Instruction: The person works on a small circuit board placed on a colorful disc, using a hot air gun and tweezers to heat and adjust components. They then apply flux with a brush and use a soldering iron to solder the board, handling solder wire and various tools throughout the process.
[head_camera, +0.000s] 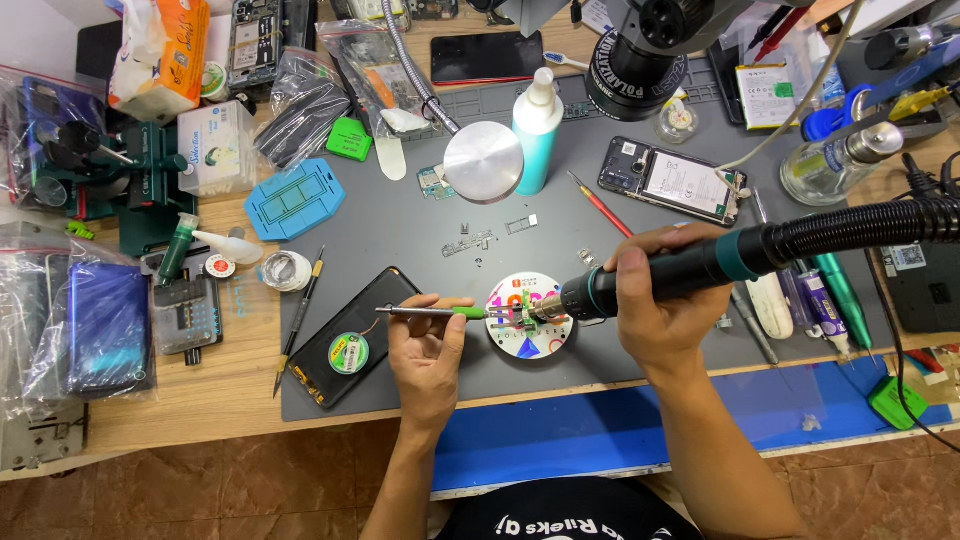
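Grey work mat (400, 225): covers the centre of the frame on a wooden bench; holds nearly everything listed below.

Hot-air handpiece (690, 272): dark barrel with a teal band and a ribbed black hose running off the right edge. The right hand (665, 300), right of centre, wraps all its fingers round the barrel, nozzle aimed left and down at the disc, apparently so the air lands on one spot.

Black phone (350, 335): lower left of the mat, lying flat with a small round green-labelled tin (349, 352) on it, within reach of the left hand.

Opened phone (672, 182): upper right of the mat, back off, insides showing, set well clear of the nozzle.

Teal-and-white squeeze bottle (537, 125): upright, upper centre, just beside a round metal disc (483, 162) on a flexible arm.

Blue moulded holder (293, 198): upper left of the mat.

Round colourful disc (528, 315): centre of the frame, between the hands; it serves as a stand for a small component (524, 318) at its middle, whose detail is too fine to tell.

Tweezers (440, 312): slim, green grip, lying level. The left hand (428, 350), lower centre, pinches them between thumb and fingers, tips reaching right onto the component, seemingly steadying it under the nozzle.
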